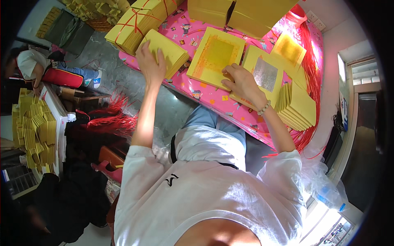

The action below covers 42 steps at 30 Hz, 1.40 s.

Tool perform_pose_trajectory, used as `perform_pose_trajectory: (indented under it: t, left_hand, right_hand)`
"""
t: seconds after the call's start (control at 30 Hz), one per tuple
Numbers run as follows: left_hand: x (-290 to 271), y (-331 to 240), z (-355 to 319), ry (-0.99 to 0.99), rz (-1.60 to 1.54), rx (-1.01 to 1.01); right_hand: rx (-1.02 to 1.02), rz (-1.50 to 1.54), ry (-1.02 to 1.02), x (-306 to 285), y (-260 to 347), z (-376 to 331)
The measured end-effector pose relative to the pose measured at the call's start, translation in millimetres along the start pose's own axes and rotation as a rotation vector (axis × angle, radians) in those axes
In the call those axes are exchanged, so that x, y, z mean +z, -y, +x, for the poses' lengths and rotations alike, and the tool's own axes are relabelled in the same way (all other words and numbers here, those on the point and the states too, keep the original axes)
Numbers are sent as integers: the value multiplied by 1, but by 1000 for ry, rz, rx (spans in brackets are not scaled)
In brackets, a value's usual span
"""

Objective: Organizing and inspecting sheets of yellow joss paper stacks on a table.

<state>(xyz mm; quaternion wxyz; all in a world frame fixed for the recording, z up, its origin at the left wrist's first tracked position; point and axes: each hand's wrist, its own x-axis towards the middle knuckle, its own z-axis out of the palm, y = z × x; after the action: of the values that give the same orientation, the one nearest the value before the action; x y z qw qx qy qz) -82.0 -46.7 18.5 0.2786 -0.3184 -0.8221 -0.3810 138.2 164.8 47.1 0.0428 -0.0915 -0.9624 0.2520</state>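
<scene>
My left hand [152, 63] lies with fingers spread over the left end of a yellow paper stack [174, 51]. Fingers loosely bent, my right hand [244, 82] hovers at or touches the right edge of another yellow stack [204, 51]; its thumb and forefinger are apart. An orange-bordered panel covers that stack's top sheet. Just right of my right hand is a yellow sheet with a silver square [265, 74]. Below it, a fanned pile of folded yellow paper [303, 104] sits near my wrist, which wears a beaded bracelet [264, 108].
A pink patterned cloth [197, 93] covers the table. Red-tied yellow bundles [133, 26] stand at its far left, tall yellow stacks [254, 18] at the back. Red strands [310, 61] hang along the right edge. Another person [35, 65] sits left beside more yellow bundles [39, 127].
</scene>
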Motion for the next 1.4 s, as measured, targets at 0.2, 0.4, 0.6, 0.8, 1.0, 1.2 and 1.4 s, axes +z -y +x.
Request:
perform_pose_trajectory:
  t: [0.2,0.4,0.6,0.8,1.0,1.2,1.4]
  left_hand:
    - [44,15,21,220,7,64]
    - [66,25,12,339,30,-13]
    - [66,23,11,321,32,-12]
    - [54,22,15,259,-20,28]
    - [47,27,19,202,-101,96]
    - [36,20,24,161,-122,152]
    - [5,-36,12,197,-289,169]
  right_hand:
    - [-87,-155,3,3,9,-2]
    - [-88,-309,-39,20,12,-2]
    - [-114,-214,-24,14,6,-3]
    - [-81,-85,-46,10,3,-2]
    - [-27,7,-64,4,5,-3]
    - [16,37,-67,3,5,-2]
    - [38,67,-87,7,-1,-1]
